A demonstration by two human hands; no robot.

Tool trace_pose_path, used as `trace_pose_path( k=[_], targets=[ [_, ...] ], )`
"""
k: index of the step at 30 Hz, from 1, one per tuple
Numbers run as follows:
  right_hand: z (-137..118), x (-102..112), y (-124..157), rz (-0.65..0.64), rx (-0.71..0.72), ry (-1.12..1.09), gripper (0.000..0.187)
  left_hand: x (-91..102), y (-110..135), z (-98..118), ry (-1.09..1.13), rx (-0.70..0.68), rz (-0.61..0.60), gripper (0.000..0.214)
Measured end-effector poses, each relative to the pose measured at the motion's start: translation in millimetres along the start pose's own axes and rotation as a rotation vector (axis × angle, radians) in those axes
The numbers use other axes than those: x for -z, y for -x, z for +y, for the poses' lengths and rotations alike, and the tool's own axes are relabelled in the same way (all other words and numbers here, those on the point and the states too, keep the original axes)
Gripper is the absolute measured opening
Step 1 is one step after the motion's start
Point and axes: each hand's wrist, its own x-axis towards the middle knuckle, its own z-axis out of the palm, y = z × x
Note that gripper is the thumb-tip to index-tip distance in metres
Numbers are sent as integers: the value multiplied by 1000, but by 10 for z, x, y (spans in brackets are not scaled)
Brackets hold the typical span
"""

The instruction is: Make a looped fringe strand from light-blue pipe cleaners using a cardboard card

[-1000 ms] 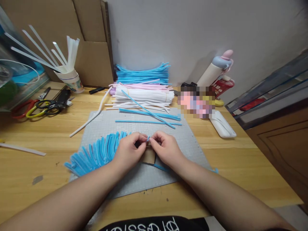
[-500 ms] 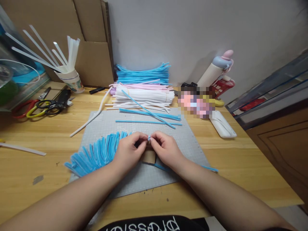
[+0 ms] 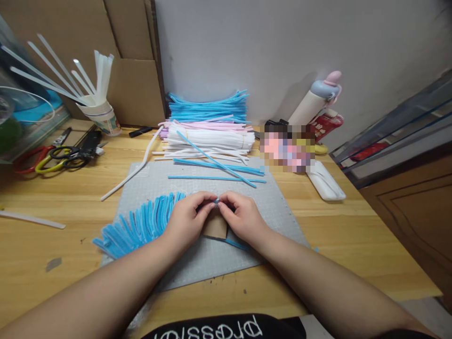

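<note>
My left hand (image 3: 189,214) and my right hand (image 3: 243,214) meet over the grey cutting mat (image 3: 282,230), thumbs and forefingers pinched together. Between the fingertips shows a tiny bit of blue pipe cleaner (image 3: 216,201); the rest of it is hidden by the fingers. Just below the hands lies a small brown cardboard piece (image 3: 215,228). A blue pipe cleaner (image 3: 236,244) runs beside it and under my right forearm. Left of my left hand, a fringe of bent blue pipe cleaners (image 3: 141,221) spreads across the mat, partly covered by that hand and forearm.
Bundles of blue (image 3: 208,108) and white pipe cleaners (image 3: 212,138) lie by the wall, with loose blue ones before them. Scissors (image 3: 63,155) and a paper cup (image 3: 100,117) of white sticks stand left. A bottle (image 3: 310,103) and white packet (image 3: 325,181) are right.
Both hands stay pinched on the blue bit, fingertips slightly shifted. More of the cardboard piece shows beneath them. The whole view has moved a little.
</note>
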Motion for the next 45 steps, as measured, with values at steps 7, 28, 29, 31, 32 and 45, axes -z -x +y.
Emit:
trace_pose_path(
  k=[7, 28, 29, 31, 32, 45],
  targets=[
    [28, -30, 13, -9, -32, -80, 12, -19, -24, -24, 1, 0, 6, 12],
    [19, 13, 1, -3, 79, 69, 12, 14, -27, -36, 108, 7, -49, 12],
    [17, 13, 5, -6, 111, 105, 12, 13, -25, -32, 110, 13, -42, 12],
    [17, 11, 10, -19, 168, 160, 13, 11, -20, -25, 117, 25, -29, 10],
    [17, 9, 12, -28, 188, 176, 13, 10, -17, -22, 120, 28, -27, 10],
    [-104, -17, 62, -85, 80, 274, 13, 28, -24, 29, 94, 0, -20, 7]
  ],
)
